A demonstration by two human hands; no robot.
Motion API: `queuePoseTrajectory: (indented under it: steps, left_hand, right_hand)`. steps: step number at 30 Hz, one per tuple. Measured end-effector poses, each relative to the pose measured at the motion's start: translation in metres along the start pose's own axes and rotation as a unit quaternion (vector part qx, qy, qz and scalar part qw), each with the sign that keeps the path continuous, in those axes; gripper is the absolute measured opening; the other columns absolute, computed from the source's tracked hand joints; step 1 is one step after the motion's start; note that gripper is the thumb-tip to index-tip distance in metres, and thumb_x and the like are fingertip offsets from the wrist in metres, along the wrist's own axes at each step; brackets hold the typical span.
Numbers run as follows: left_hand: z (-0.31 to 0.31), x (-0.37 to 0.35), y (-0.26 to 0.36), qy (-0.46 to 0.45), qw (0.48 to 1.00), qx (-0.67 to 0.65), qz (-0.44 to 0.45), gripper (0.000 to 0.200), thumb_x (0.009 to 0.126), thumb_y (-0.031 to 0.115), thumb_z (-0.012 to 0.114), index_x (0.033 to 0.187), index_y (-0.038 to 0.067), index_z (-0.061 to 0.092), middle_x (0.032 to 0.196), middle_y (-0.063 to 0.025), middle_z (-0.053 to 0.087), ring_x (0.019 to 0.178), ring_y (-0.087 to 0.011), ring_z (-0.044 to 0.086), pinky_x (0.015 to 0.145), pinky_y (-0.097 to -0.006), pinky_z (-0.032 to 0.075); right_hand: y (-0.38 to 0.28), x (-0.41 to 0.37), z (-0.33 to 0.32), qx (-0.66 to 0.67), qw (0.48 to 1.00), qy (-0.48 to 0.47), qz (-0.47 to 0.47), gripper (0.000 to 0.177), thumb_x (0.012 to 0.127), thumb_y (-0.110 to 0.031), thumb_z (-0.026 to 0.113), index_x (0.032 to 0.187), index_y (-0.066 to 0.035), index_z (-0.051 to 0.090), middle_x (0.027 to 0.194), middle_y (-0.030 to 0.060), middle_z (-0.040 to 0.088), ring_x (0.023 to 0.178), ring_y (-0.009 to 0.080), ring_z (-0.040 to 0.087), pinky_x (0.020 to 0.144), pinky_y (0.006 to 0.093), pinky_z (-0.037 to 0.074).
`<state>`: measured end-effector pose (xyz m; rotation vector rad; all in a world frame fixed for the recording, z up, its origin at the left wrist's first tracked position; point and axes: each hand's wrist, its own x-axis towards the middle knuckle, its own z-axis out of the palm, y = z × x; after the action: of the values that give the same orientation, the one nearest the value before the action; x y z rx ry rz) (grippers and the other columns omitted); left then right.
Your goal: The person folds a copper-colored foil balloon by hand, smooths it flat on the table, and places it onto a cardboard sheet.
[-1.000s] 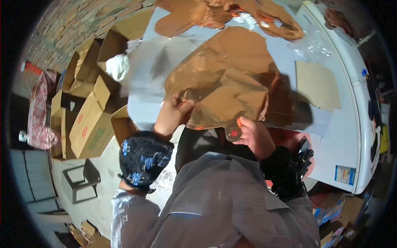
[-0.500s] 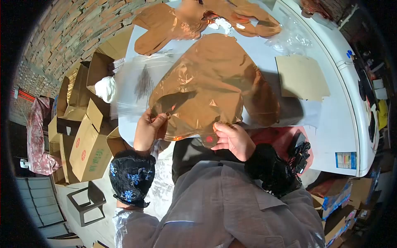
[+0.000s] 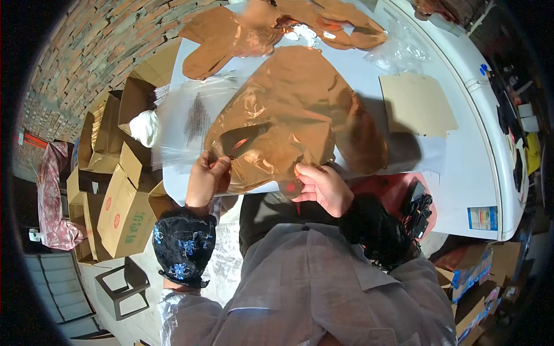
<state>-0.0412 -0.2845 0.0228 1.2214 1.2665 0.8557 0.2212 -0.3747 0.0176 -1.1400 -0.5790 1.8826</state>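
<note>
A large flat copper-coloured foil balloon (image 3: 288,109) lies on the white table in front of me, its lower edge reaching the near side. My left hand (image 3: 206,177) is closed, pinching the balloon's lower left edge between thumb and fingers. My right hand (image 3: 324,187) is closed too, with thumb and fingers gripping the bottom edge right of centre. Between the hands the foil is wrinkled and slightly lifted. A reddish spot shows through a see-through part of the edge beside my right fingers. Several more copper foil balloons (image 3: 231,40) lie at the far side.
Clear plastic bags (image 3: 190,115) lie on the left of the table. A beige cardboard sheet (image 3: 416,104) rests at right, with crumpled clear plastic (image 3: 401,49) behind it. Open cardboard boxes (image 3: 124,213) and a dark stool (image 3: 124,288) stand at left. White pieces (image 3: 303,33) lie among the far balloons.
The view has shifted slightly. My right hand has moved a little up and left, and the foil near it has bunched up slightly. Both hands keep hold of the edge.
</note>
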Motion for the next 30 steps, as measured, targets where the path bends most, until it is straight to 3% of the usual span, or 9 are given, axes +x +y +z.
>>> queuePoseTrajectory:
  steps: [4, 10, 13, 15, 18, 21, 24, 28, 30]
  left_hand:
    - [-0.006, 0.002, 0.002, -0.003, 1.0, 0.01, -0.006, 0.017, 0.096, 0.013, 0.064, 0.105, 0.0, 0.057, 0.082, -0.0005, 0.062, 0.066, -0.0069, 0.054, 0.058, -0.0215, 0.043]
    - [0.003, -0.003, 0.008, -0.001, 0.999, -0.03, -0.015, 0.016, 0.097, 0.014, 0.063, 0.107, 0.004, 0.056, 0.079, 0.0017, 0.058, 0.06, -0.006, 0.052, 0.054, -0.0211, 0.042]
    - [0.001, -0.002, 0.002, -0.002, 0.999, -0.039, -0.019, 0.019, 0.096, 0.013, 0.063, 0.111, 0.005, 0.054, 0.078, 0.0008, 0.059, 0.061, -0.0068, 0.054, 0.055, -0.0215, 0.044]
    - [0.002, -0.005, 0.008, -0.002, 0.997, -0.062, -0.037, 0.021, 0.096, 0.013, 0.063, 0.113, 0.005, 0.052, 0.08, -0.001, 0.062, 0.063, -0.008, 0.056, 0.056, -0.0221, 0.045]
    - [-0.005, -0.003, -0.002, 0.056, 0.995, 0.086, 0.008, 0.028, 0.097, 0.015, 0.062, 0.12, 0.004, 0.05, 0.082, -0.0075, 0.065, 0.068, -0.0133, 0.062, 0.059, -0.027, 0.049]
    - [-0.008, -0.013, 0.004, 0.124, 0.904, 0.365, 0.187, 0.039, 0.096, 0.019, 0.063, 0.129, 0.004, 0.047, 0.077, -0.0132, 0.066, 0.068, -0.0233, 0.067, 0.061, -0.0344, 0.052]
    - [-0.012, -0.022, 0.013, 0.147, 0.882, 0.402, 0.198, 0.042, 0.096, 0.019, 0.063, 0.133, 0.008, 0.047, 0.08, -0.0148, 0.067, 0.069, -0.0281, 0.069, 0.062, -0.0378, 0.052]
    - [-0.015, -0.029, 0.01, 0.158, 0.903, 0.365, 0.16, 0.039, 0.097, 0.017, 0.06, 0.133, 0.008, 0.048, 0.079, -0.0126, 0.067, 0.067, -0.0258, 0.068, 0.062, -0.0368, 0.053]
    - [-0.023, -0.026, -0.002, 0.185, 0.904, 0.342, 0.179, 0.033, 0.098, 0.015, 0.059, 0.13, 0.009, 0.051, 0.083, -0.0147, 0.067, 0.076, -0.0268, 0.069, 0.067, -0.037, 0.053]
  right_hand:
    - [-0.002, 0.002, 0.003, 0.029, 0.999, -0.007, 0.014, 0.032, 0.1, -0.035, 0.054, 0.114, -0.007, 0.059, 0.109, 0.0049, 0.068, 0.097, 0.0166, 0.067, 0.084, 0.0349, 0.055]
    - [-0.001, -0.004, 0.001, 0.039, 0.999, -0.013, 0.025, 0.035, 0.1, -0.038, 0.052, 0.114, -0.005, 0.058, 0.113, 0.01, 0.068, 0.1, 0.0203, 0.067, 0.087, 0.0377, 0.055]
    - [0.002, -0.004, -0.001, 0.022, 0.999, -0.026, 0.032, 0.047, 0.102, -0.038, 0.047, 0.129, 0.0, 0.051, 0.122, 0.015, 0.065, 0.104, 0.0234, 0.066, 0.087, 0.0365, 0.056]
    - [0.001, -0.005, -0.001, 0.02, 0.999, -0.022, 0.036, 0.05, 0.101, -0.041, 0.047, 0.129, 0.001, 0.051, 0.123, 0.0162, 0.064, 0.104, 0.0244, 0.066, 0.088, 0.0376, 0.056]
    - [-0.001, -0.011, -0.004, 0.012, 0.998, -0.014, 0.052, 0.058, 0.1, -0.045, 0.047, 0.132, 0.003, 0.049, 0.124, 0.0188, 0.063, 0.106, 0.027, 0.066, 0.089, 0.0393, 0.056]
    - [-0.003, -0.021, -0.008, -0.007, 0.996, 0.011, 0.083, 0.066, 0.099, -0.049, 0.046, 0.135, 0.007, 0.046, 0.126, 0.0217, 0.061, 0.108, 0.0303, 0.066, 0.089, 0.0405, 0.055]
    - [0.001, -0.029, -0.015, -0.021, 0.994, 0.005, 0.104, 0.072, 0.099, -0.05, 0.045, 0.139, 0.009, 0.041, 0.13, 0.0233, 0.059, 0.112, 0.0328, 0.065, 0.09, 0.0415, 0.054]
    - [0.006, -0.032, -0.016, -0.016, 0.996, -0.001, 0.088, 0.069, 0.1, -0.05, 0.045, 0.138, 0.008, 0.04, 0.131, 0.0228, 0.059, 0.114, 0.0339, 0.063, 0.091, 0.0415, 0.053]
    - [0.007, -0.025, -0.01, -0.02, 0.997, 0.0, 0.075, 0.065, 0.099, -0.047, 0.05, 0.136, 0.005, 0.042, 0.129, 0.0235, 0.06, 0.115, 0.0345, 0.063, 0.089, 0.0411, 0.053]
